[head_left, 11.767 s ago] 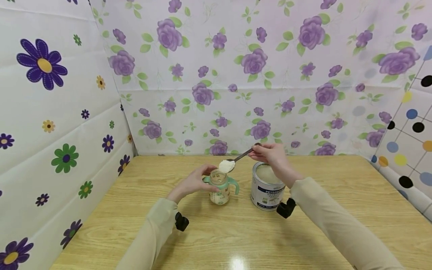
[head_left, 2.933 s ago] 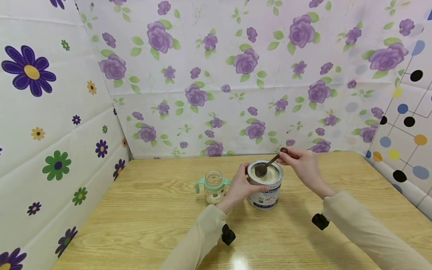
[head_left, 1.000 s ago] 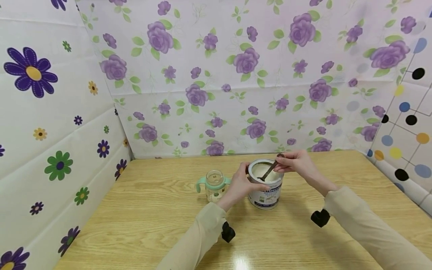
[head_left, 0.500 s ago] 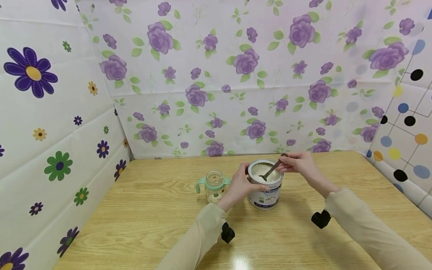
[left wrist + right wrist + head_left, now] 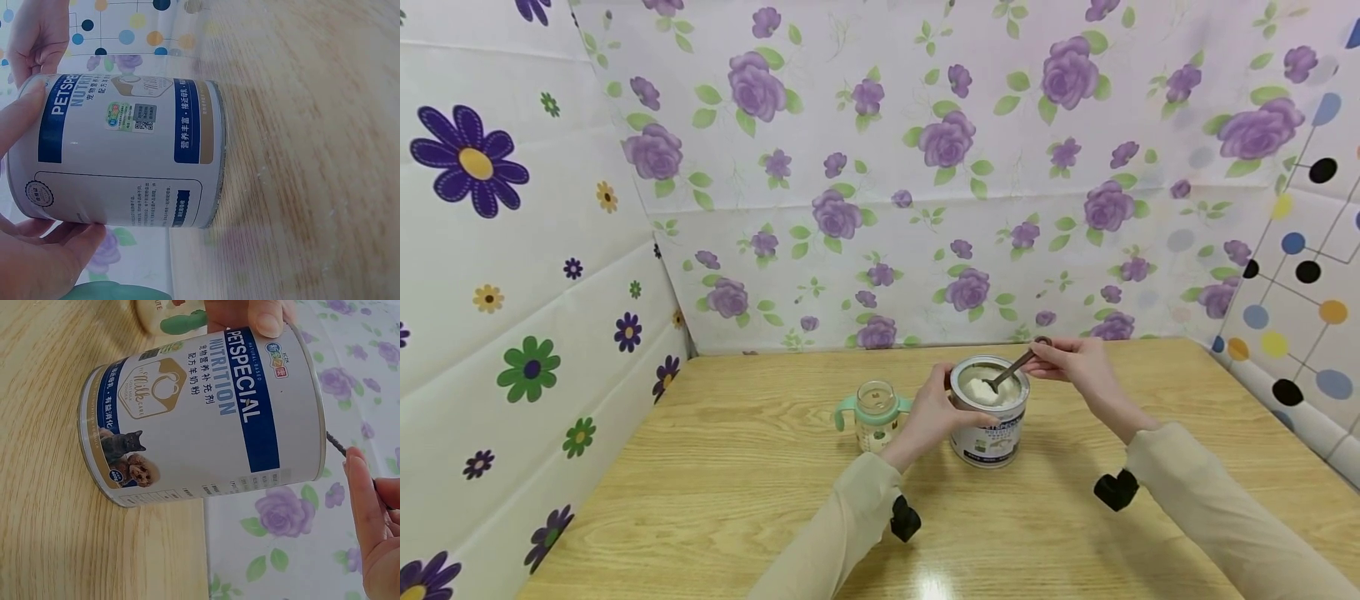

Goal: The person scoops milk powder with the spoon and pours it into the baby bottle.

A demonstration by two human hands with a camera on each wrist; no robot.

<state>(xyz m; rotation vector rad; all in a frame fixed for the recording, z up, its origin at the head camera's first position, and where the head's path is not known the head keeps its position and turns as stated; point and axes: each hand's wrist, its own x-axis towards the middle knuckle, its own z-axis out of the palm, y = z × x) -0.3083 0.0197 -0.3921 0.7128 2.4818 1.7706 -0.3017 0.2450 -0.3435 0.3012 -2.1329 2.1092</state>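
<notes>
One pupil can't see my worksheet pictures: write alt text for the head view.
A right hand holds a brown spoon in an open can of pale powder, which the left hand grips. A green-handled baby bottle stands to the left on a wood-grain table.

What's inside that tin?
Pale powder and the lower end of the spoon. Powder hides most of its bowl, and whatever lies deeper in the tin is covered.

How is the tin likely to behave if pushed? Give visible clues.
The tin probably slides rather than tips, standing on a wide, flat base. Its rim looks metallic, suggesting stiffness. Being open, it might spill powder if tilted.
</notes>
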